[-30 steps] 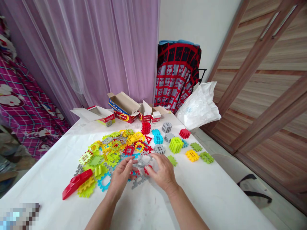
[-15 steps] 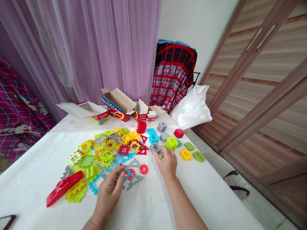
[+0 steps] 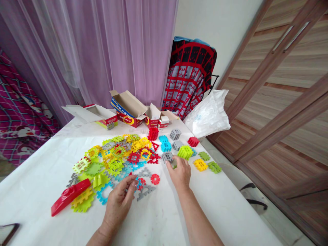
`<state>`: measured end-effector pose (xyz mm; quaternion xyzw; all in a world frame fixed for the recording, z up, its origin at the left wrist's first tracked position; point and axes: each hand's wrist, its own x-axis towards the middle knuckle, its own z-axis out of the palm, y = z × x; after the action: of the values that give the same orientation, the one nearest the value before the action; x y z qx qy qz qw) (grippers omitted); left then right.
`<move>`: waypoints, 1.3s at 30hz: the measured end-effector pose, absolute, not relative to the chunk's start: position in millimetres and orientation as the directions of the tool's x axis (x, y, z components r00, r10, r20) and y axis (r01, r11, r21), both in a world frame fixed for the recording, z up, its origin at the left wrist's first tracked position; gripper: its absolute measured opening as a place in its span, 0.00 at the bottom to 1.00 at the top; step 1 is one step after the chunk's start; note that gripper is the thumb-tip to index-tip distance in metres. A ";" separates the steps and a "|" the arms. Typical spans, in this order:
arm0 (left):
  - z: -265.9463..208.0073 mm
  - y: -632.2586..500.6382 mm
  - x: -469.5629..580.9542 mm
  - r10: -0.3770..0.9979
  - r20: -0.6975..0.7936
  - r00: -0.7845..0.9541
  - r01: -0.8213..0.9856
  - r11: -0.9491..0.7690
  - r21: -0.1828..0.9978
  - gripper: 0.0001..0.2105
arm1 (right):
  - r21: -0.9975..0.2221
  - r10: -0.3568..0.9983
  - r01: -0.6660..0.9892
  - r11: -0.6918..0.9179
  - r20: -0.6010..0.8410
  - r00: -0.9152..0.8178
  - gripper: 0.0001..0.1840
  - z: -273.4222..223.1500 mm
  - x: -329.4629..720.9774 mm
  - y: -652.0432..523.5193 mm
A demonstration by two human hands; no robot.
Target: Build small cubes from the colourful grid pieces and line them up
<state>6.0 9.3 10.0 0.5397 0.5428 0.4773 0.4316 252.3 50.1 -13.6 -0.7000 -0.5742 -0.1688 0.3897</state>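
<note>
Found both hands parted, against their position one second before, close together over the flat grey pieces near the middle of the table (image 3: pixel 164 218). Located the right hand (image 3: pixel 180 172) farther toward the far right edge, fingertips on the grey cube block (image 3: pixel 167 156), much as half a second before. Located the left hand (image 3: pixel 120 201) nearer the near edge, by the red and blue flat pieces (image 3: pixel 139 182), hardly shifted over that second.

Judged from this a change of work: flat grey pieces released, assembled grey cube block taken up as the next item.

Grip, right: fingers curved down over the block, thumb at its near side; could not tell closed from merely touching. Grip, left: thumb and forefinger drawn to a narrow pinch at the flat pieces; could not tell holding from resting.

Position of the block: on the table, just beside the lime green cube (image 3: pixel 185 152), at the right fringe of the loose coloured heap (image 3: pixel 112 160), well apart from the boxes (image 3: pixel 129 111) at the far edge.

Orientation of the block: seated flat, roughly equal on all sides, so no long axis assigned; one windowed face turned toward the near edge. Noted the grey triangle piece (image 3: pixel 145 192) lying flat between the hands, long side running near-left to far-right.
</note>
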 end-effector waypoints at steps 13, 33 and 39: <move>9.7 9.1 3.2 0.995 0.091 -0.031 0.207 -0.082 0.975 0.19 | -0.351 0.689 0.935 -0.055 0.664 0.290 0.12 -13.0 250.9 49.4; 6.7 10.5 2.3 0.995 0.102 -0.022 0.255 -0.094 0.962 0.17 | -0.324 0.685 0.943 -0.070 0.672 0.281 0.12 -16.0 251.4 51.2; 3.5 10.1 0.4 0.990 0.143 -0.001 0.288 -0.137 0.948 0.17 | -0.323 0.680 0.944 -0.070 0.677 0.282 0.13 -17.2 251.4 51.7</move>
<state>0.4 10.1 3.5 0.5960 0.5361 0.4617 0.3799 251.4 51.7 -17.2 -0.7095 -0.5720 -0.1778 0.3711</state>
